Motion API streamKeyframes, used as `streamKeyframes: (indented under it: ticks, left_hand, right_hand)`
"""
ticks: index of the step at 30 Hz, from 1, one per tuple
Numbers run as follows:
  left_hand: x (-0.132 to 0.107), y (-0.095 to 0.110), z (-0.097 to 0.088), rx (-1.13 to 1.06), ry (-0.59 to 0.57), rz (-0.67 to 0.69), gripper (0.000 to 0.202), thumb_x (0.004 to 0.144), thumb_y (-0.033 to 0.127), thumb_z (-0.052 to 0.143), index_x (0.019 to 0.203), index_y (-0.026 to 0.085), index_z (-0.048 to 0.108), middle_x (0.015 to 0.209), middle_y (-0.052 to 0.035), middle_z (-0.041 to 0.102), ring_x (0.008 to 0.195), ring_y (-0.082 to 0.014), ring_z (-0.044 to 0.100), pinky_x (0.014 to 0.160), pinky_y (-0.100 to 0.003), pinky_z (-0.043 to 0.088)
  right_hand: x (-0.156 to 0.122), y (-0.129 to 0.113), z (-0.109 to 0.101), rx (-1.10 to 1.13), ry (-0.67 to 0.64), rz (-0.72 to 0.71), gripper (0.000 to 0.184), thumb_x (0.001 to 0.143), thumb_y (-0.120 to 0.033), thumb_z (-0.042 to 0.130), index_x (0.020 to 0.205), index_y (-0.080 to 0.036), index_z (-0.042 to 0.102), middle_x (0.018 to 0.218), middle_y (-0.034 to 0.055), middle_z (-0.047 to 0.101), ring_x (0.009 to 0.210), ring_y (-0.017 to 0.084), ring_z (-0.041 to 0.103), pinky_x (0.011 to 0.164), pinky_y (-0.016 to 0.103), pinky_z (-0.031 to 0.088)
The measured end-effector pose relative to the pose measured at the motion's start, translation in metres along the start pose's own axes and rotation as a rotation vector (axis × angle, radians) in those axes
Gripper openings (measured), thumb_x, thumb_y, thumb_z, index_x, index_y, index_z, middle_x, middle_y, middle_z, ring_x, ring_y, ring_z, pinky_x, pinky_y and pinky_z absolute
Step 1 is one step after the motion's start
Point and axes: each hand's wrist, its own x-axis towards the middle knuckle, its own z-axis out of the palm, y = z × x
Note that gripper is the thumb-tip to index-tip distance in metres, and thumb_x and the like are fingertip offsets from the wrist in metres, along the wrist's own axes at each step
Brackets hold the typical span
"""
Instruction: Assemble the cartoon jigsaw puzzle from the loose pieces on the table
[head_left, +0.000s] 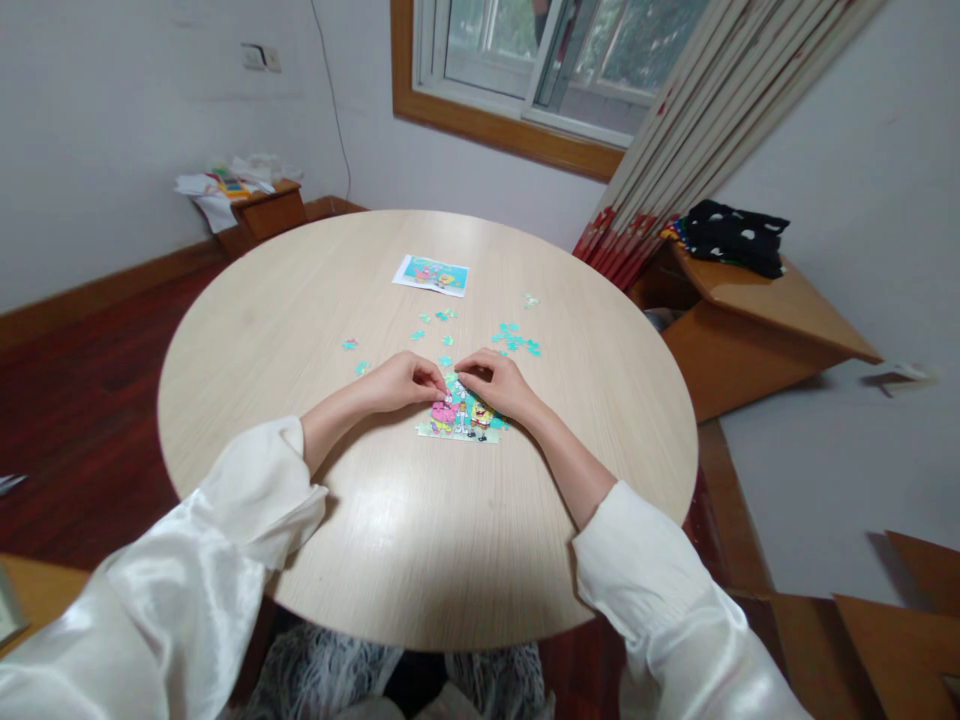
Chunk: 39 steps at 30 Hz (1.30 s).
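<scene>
Your 2 hands meet at the far part of the partly built puzzle, which lies on the round worktop with its straight pale border toward you. Your left hand is at the puzzle's far left, thumb and fingertips pinched together; your right hand is at its far right, fingers bent toward the thumb. Whether either grasps a piece, you cannot tell from here. Beyond the puzzle lie scattered loose pieces, and beyond it to the right, a cluster of blue-green pieces. Farther beyond the puzzle, well apart from it, lies a printed picture sheet.
</scene>
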Motion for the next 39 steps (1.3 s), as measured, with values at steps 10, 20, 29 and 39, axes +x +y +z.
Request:
streamKeyframes:
  ticks: [10,20,29,39]
  left_hand:
    - [0.002,-0.004,0.002,0.080,0.017,0.038,0.006,0.074,0.018,0.065,0.073,0.014,0.069,0.067,-0.0024,0.068,0.064,-0.0120,0.060,0.066,-0.024,0.047]
    - [0.000,-0.001,0.003,0.312,0.095,0.049,0.007,0.072,0.020,0.067,0.074,0.014,0.072,0.065,-0.0019,0.066,0.061,-0.0119,0.055,0.063,-0.024,0.041]
    - [-0.003,0.008,0.003,0.395,0.091,0.039,0.005,0.072,0.018,0.067,0.071,0.014,0.069,0.067,-0.0014,0.067,0.064,-0.0120,0.056,0.071,-0.026,0.041]
    - [-0.004,0.003,-0.001,0.322,0.018,0.049,0.015,0.075,0.026,0.064,0.081,0.015,0.072,0.074,-0.0045,0.070,0.071,-0.0155,0.060,0.069,-0.026,0.042]
  right_hand:
    - [0.000,-0.001,0.000,0.002,-0.010,0.017,0.007,0.078,-0.015,0.063,0.081,-0.018,0.069,0.084,0.0037,0.068,0.084,0.016,0.061,0.080,0.033,0.046]
    - [0.000,-0.001,0.000,0.001,-0.009,0.019,0.008,0.078,-0.017,0.063,0.082,-0.019,0.069,0.084,0.0038,0.068,0.084,0.016,0.061,0.079,0.033,0.046]
    - [0.000,-0.001,-0.001,-0.002,-0.009,0.014,0.008,0.078,-0.016,0.063,0.082,-0.017,0.070,0.085,0.0059,0.068,0.084,0.017,0.062,0.080,0.033,0.046]
    - [0.000,0.000,0.000,0.004,-0.013,0.013,0.007,0.079,-0.018,0.063,0.082,-0.019,0.069,0.085,0.0042,0.068,0.085,0.016,0.061,0.081,0.033,0.046]
